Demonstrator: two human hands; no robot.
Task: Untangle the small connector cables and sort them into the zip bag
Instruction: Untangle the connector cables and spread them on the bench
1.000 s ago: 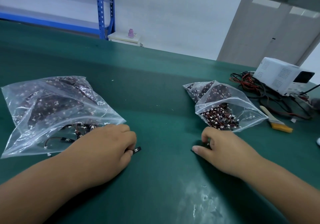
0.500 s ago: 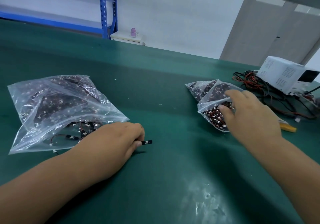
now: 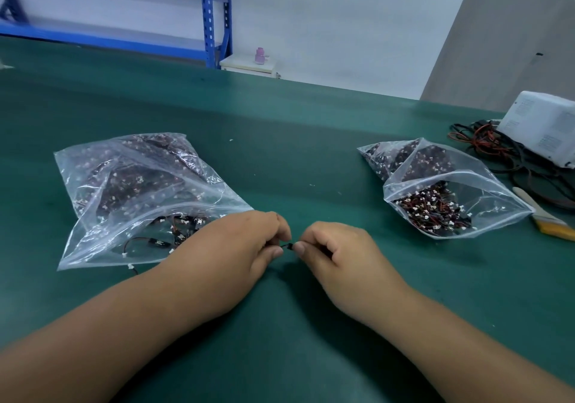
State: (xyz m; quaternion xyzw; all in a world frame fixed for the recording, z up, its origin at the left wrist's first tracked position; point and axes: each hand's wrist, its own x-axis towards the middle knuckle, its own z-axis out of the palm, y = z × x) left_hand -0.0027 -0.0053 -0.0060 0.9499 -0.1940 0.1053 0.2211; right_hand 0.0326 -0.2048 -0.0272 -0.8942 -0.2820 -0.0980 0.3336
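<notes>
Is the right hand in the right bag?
No, the right hand pinches a connector with the left hand, clear of the right bag.

The tabletop (image 3: 311, 153) is a matt green mat, scuffed pale in places. Both zip bags (image 3: 149, 191) (image 3: 448, 194) are clear, glossy, crinkled plastic (catching white glints). The box (image 3: 541, 128) at the right looks like smooth white plastic, the shelf frame (image 3: 207, 13) like blue painted metal.

dark green table (image 3: 311, 141), clear bags (image 3: 130, 178) of red-and-black cables with white plugs (image 3: 431, 212), blue shelf frame (image 3: 208, 13), white box (image 3: 544, 127), yellow-handled brush (image 3: 552, 226), pink bottle (image 3: 259, 55)
</notes>
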